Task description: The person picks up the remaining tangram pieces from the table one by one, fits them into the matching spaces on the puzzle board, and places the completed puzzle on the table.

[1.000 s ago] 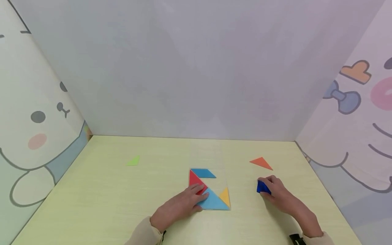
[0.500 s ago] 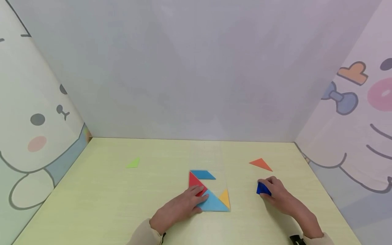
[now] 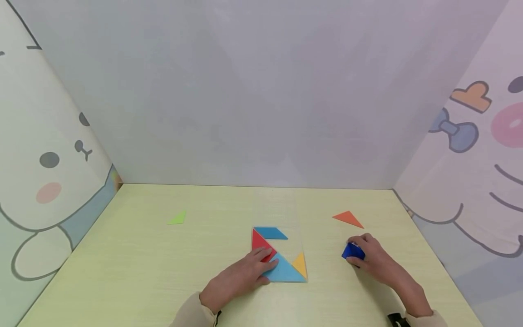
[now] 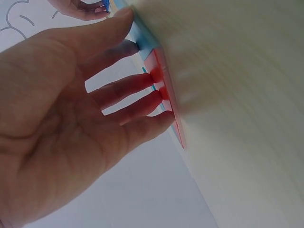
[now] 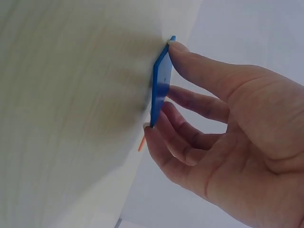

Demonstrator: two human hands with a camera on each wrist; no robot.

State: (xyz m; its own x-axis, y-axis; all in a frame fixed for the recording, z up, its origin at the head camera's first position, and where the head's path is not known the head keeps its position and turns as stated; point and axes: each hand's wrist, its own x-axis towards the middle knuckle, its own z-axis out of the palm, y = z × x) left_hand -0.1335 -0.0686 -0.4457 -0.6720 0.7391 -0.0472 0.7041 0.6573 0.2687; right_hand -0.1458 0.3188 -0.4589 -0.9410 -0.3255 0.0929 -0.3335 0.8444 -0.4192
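Observation:
Extended fingers of my left hand rest on a red tangram triangle and a light blue triangle whose edges meet; the hand covers part of both. At the light blue triangle's right lies a small yellow triangle. A blue parallelogram borders the red one's upper corner. Over to the right, my right hand pinches a dark blue tangram piece by its edges between thumb and fingers. In the right wrist view this flat blue piece is tilted close over the table.
An orange triangle lies beyond the right hand. Far left on the pale wooden table is a green triangle. A plain grey wall closes the back, with cartoon-printed panels at both sides.
The right hand has turned the dark blue piece slightly and shifted it a little to the right. The left hand and the pieces on the table have stayed put.

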